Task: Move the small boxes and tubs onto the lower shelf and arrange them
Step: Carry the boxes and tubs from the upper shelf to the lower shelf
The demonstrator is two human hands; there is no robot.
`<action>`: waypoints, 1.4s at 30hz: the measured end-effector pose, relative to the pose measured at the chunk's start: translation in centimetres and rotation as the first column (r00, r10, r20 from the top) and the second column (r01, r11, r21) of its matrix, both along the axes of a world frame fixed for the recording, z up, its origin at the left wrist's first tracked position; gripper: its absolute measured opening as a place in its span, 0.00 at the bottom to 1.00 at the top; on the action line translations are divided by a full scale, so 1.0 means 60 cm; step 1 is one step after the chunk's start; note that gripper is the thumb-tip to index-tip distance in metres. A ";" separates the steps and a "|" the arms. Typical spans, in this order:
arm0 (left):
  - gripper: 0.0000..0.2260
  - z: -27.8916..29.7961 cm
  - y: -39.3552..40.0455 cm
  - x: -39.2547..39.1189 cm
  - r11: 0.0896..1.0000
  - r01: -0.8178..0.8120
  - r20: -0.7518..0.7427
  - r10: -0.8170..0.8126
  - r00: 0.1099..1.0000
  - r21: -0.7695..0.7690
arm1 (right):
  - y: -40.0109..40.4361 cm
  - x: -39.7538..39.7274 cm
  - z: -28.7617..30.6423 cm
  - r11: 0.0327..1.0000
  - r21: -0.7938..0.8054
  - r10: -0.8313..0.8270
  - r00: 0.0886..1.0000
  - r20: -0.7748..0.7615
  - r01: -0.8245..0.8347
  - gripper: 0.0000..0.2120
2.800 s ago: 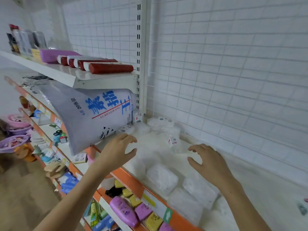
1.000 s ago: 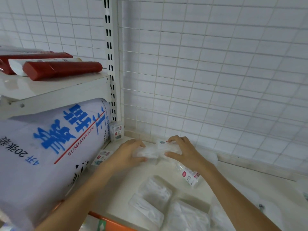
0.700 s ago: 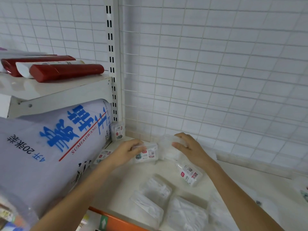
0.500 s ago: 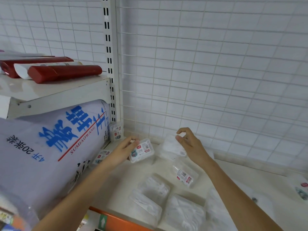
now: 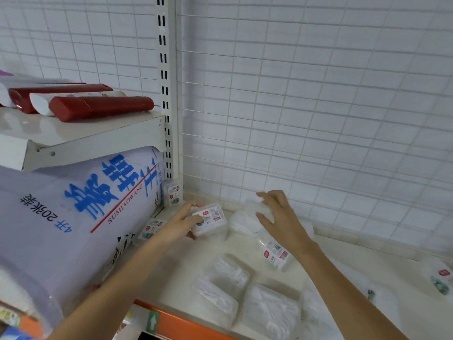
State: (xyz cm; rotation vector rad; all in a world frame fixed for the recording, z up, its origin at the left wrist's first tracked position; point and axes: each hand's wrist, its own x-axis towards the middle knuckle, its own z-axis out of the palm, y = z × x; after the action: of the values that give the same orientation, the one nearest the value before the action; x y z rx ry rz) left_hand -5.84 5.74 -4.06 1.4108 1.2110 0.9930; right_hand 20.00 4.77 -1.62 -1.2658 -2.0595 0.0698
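- Fingers [image 5: 193, 218] of the left hand [image 5: 180, 223] are wrapped around a small clear labelled box [image 5: 209, 220], thumb on top and the rest underneath, holding it tilted just above the shelf [image 5: 186, 271] near the back corner.
- Fingers [image 5: 263, 218] of the right hand [image 5: 279, 217] are spread and curved over a clear tub [image 5: 255, 208] that sits against the wire grid back wall [image 5: 318, 106]; they touch its top and side, though whether they actually grip it cannot be told.
- A pale, blurred packet [image 5: 241, 224] lies between the two hands, touching the tub.
- Below the right wrist, another labelled tub [image 5: 275, 253] lies on its side on the shelf.
- Nearer the front edge, three clear wrapped packs lie close together: one [image 5: 229, 272] behind, one [image 5: 214, 298] to the front left, one [image 5: 270, 312] to the front right.
- In the back corner a small labelled box [image 5: 172, 192] stands upright beside the slotted upright post [image 5: 165, 94].
- A flat labelled box [image 5: 152, 228] lies on the shelf just left of the left wrist, against a large lavender paper pack [image 5: 73, 217] with blue lettering that leans out from the neighbouring bay.
- At the far right edge, one more labelled box [image 5: 441, 278] lies on the shelf, well apart from the hands.
- On the upper shelf [image 5: 73, 133] to the left, red and white tubes [image 5: 98, 106] lie side by side.
- An orange price strip [image 5: 186, 325] runs along the shelf's front edge.
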 end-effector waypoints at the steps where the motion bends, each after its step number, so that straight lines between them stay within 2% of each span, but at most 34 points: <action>1: 0.09 0.000 0.001 0.001 1.000 -0.019 -0.022 0.019 1.000 0.010 | 0.002 0.000 -0.009 0.999 -0.038 0.032 0.992 0.122 -0.027 0.19; 3: 0.10 -0.003 0.002 0.003 0.999 -0.027 -0.100 0.030 0.995 0.040 | 0.001 -0.001 -0.024 0.993 -0.102 0.082 0.979 0.188 -0.063 0.18; 6: 0.20 -0.010 0.002 0.005 0.997 0.007 -0.241 0.013 0.970 0.080 | 0.002 0.000 -0.029 0.985 -0.147 0.098 0.993 0.071 -0.087 0.16; 9: 0.31 -0.009 0.002 0.007 0.997 0.005 -0.348 0.022 0.937 0.076 | 0.006 0.007 -0.028 0.953 -0.295 0.075 0.997 0.006 -0.070 0.15; 11: 0.32 -0.007 0.001 0.010 0.994 -0.001 -0.403 0.045 0.914 0.109 | 0.007 0.011 -0.027 0.929 -0.356 0.090 0.995 -0.037 -0.097 0.17; 14: 0.31 -0.003 0.000 0.009 0.986 0.007 -0.468 0.073 0.881 0.166 | 0.002 0.019 -0.021 0.940 -0.330 0.078 0.996 -0.040 -0.087 0.13; 16: 0.31 -0.006 -0.001 0.006 0.979 0.031 -0.480 0.070 0.874 0.199 | 0.000 0.023 -0.019 0.936 -0.349 0.023 0.998 -0.050 -0.039 0.19; 18: 0.31 -0.010 -0.001 0.003 0.971 0.046 -0.473 0.073 0.878 0.236 | 0.000 0.024 -0.017 0.907 -0.421 -0.032 0.997 -0.065 0.001 0.29; 20: 0.30 -0.016 -0.002 0.000 0.964 0.041 -0.470 0.090 0.878 0.262 | 0.002 0.021 -0.015 0.885 -0.463 -0.062 0.998 0.000 0.055 0.34; 22: 0.31 -0.020 -0.002 -0.005 0.960 0.029 -0.481 0.114 0.869 0.279 | 0.003 0.016 -0.014 0.887 -0.451 -0.085 0.995 0.054 0.101 0.33; 25: 0.32 -0.025 0.000 -0.011 0.960 0.039 -0.478 0.102 0.873 0.277 | -0.004 0.010 -0.013 0.884 -0.446 -0.133 0.990 0.048 0.140 0.32; 28: 0.32 -0.023 0.003 -0.011 0.965 0.053 -0.477 0.078 0.875 0.255 | -0.021 0.005 -0.007 0.884 -0.433 -0.136 0.983 0.124 0.177 0.34; 31: 0.32 -0.013 0.003 0.000 0.953 0.093 -0.497 0.066 0.865 0.288 | -0.048 0.018 0.004 0.911 -0.349 -0.158 0.968 0.194 0.219 0.35; 36: 0.30 0.029 -0.014 0.042 0.839 0.205 -0.494 0.084 0.866 0.504 | -0.127 0.086 0.031 0.945 -0.151 -0.263 0.947 0.182 0.292 0.30; 42: 0.31 0.069 -0.061 0.123 0.710 0.332 -0.474 0.002 0.881 0.621 | -0.275 0.207 0.051 0.893 -0.068 -0.438 0.894 0.098 0.445 0.29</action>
State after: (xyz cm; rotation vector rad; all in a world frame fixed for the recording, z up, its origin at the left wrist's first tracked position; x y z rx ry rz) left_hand 1.56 2.07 0.11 2.4177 1.0175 1.0742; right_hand 32.42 -11.74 1.44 -1.7904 -1.7976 -0.1024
